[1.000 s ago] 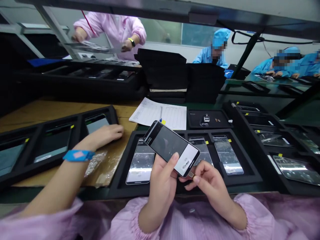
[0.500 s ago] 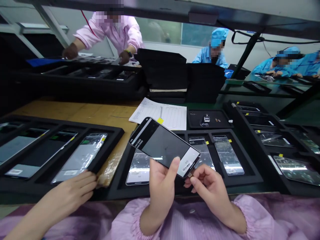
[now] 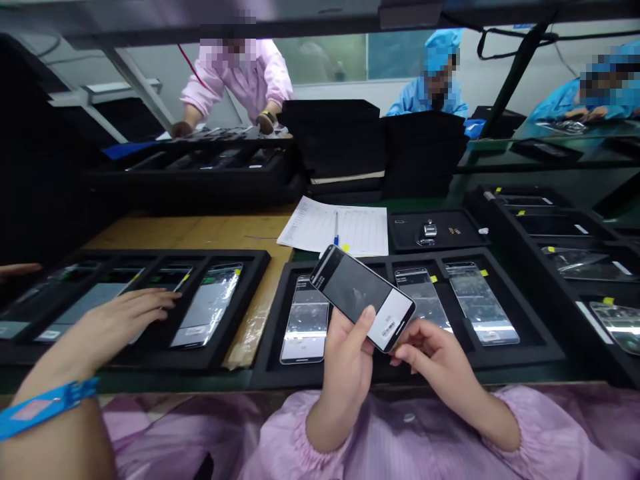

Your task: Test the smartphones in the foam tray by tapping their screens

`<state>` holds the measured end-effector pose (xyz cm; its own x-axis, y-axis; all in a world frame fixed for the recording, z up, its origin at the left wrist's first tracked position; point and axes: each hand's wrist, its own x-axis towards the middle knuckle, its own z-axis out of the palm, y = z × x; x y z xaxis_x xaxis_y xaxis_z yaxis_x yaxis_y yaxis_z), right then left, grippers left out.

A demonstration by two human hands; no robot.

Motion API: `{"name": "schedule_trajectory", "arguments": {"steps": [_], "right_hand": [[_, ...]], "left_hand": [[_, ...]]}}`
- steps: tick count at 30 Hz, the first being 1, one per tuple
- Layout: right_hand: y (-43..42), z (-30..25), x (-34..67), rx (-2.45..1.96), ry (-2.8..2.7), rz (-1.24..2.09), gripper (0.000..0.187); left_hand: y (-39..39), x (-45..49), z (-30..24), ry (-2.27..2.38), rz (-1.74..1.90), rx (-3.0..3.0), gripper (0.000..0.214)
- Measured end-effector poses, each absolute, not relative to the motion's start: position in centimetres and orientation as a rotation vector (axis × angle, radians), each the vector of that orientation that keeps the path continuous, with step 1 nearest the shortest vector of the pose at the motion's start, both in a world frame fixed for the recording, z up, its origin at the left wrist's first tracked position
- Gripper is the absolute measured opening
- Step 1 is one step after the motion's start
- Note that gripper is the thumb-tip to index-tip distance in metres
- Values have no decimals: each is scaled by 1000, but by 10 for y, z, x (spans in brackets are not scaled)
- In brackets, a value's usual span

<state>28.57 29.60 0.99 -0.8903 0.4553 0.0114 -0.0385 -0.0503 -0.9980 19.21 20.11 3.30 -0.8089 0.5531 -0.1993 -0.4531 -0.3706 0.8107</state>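
1. Here the left hand (image 3: 350, 353) grips a flat black glass-fronted smartphone (image 3: 363, 298), thumb pressed on its screen, remaining fingers curled behind, holding it tilted above the black foam tray (image 3: 530, 347).
2. The right hand (image 3: 435, 353) has its fingers pinched at the phone's lower corner (what they pinch is hidden).
3. A co-worker's hand with a blue wristband (image 3: 107, 327) rests on the neighbouring black tray (image 3: 250, 267), well left of the fingers.
4. Risk, I judge: the one-handed grip could slip, dropping the phone onto the film-covered phones (image 3: 305, 320) beneath.
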Motion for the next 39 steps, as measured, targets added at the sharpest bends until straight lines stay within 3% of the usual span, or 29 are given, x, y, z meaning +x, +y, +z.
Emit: {"name": "schedule_trajectory", "arguments": {"steps": [7, 16, 26, 30, 34, 39], "right_hand": [[296, 8, 282, -489, -1899, 1935, 27], [294, 16, 288, -449, -2027, 1888, 19], [290, 1, 278, -546, -1942, 1926, 27], [286, 1, 276, -575, -2116, 1790, 27], [326, 21, 273, -626, -2367, 1582, 32], [436, 54, 257, -800, -2376, 1349, 22]], "left_hand": [[207, 196, 21, 1219, 2208, 127, 41], [210, 189, 20, 1094, 2105, -70, 29], [211, 192, 12, 1146, 2183, -41, 48], [208, 192, 13, 1168, 2136, -73, 52], [196, 180, 20, 1186, 2060, -54, 58], [175, 146, 19, 1480, 1841, 107, 81]]}}
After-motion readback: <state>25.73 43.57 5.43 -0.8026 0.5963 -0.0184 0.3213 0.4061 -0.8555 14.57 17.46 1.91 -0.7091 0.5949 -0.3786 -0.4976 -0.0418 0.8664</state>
